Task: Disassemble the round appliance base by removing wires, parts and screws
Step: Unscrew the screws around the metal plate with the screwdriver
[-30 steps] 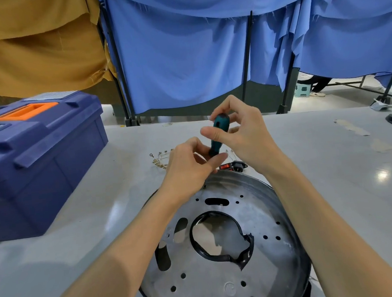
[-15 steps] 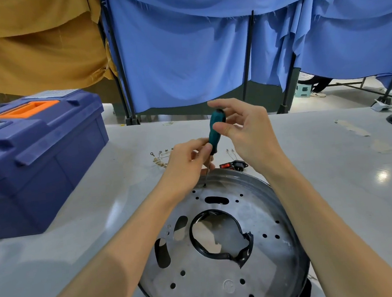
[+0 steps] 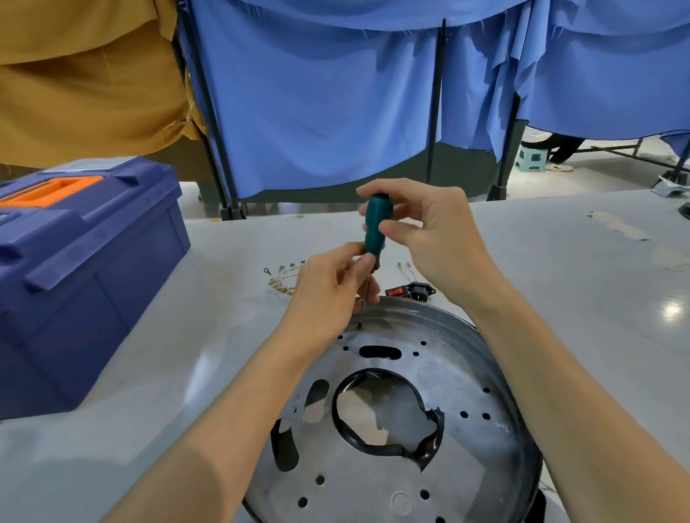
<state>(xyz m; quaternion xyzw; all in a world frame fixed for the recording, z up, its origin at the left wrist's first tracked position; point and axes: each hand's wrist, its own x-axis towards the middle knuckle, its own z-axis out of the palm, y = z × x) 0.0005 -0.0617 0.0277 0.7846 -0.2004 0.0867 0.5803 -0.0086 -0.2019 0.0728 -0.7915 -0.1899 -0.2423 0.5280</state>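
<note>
Sitting at nine o'clock on the tabletop, the blue toolbox plays no part in this step. Right of it, at about eleven o'clock from the round base, lie loose wire terminals, apparently already taken off.

The left hand has its fingers curled together. They pinch the lower end of the teal screwdriver where handle meets shaft, steadying it. The thin shaft runs down to a small dark screw at twelve o'clock on the base's flat face, near the rim. Whether the tip is fully seated in the head is too small to tell. The right hand has thumb and fingers clamped around the top of the handle, ready to turn it.

The base itself lies flat on the tabletop at six o'clock in the view, directly before the person. To do this well, the driver should stand square over the screw and be pressed down firmly. The right hand turns and the left only guides, so the tip does not slip out of the head.

At one o'clock from the base sits a black socket with a red switch, just beyond the rim.
</note>
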